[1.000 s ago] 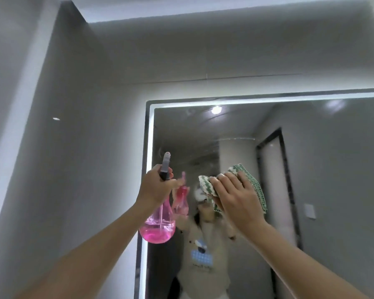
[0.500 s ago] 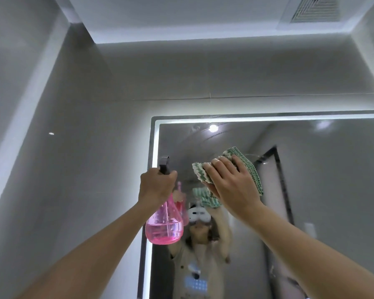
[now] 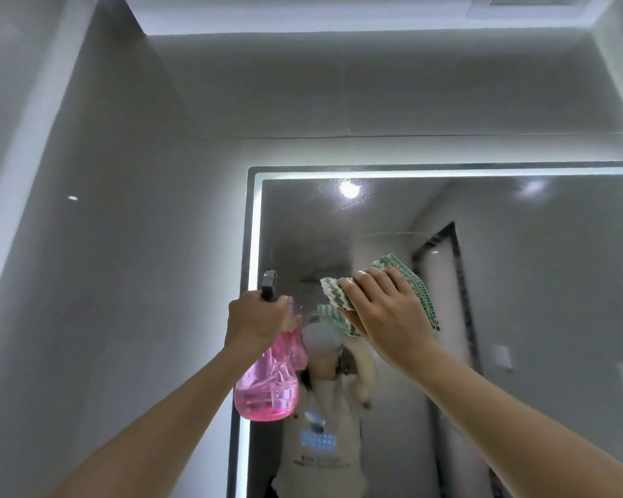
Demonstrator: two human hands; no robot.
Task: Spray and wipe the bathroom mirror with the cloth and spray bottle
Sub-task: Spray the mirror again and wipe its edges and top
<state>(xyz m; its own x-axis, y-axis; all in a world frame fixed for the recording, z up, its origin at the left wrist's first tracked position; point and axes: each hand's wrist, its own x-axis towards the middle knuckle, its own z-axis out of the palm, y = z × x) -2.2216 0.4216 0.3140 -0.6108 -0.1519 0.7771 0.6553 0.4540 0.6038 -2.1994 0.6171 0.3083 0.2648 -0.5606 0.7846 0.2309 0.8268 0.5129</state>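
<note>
- The spray bottle (image 3: 267,386) is clear pink plastic with a dark nozzle on top. Pink liquid fills only its wide lower part; the narrow part above looks empty.
- The left hand (image 3: 256,318) has its fingers curled tightly round the neck of the bottle, just under the nozzle, and holds it upright in front of the left edge of the mirror (image 3: 518,282), near the upper left corner.
- The right hand (image 3: 385,314) lies with straight fingers on the green and white cloth (image 3: 416,285) and presses it flat against the glass, to the right of the bottle and below the top edge.
- The mirror has a bright light strip along its top and left edges. Faint smears show on the glass near the top edge, above the cloth.
- Compared with half a second ago, the top edge of the mirror sits lower in the view and the ceiling vent (image 3: 533,1) is mostly cut off at the upper border. The hands keep the same grip on bottle and cloth, and the cloth is now farther below the top edge.
</note>
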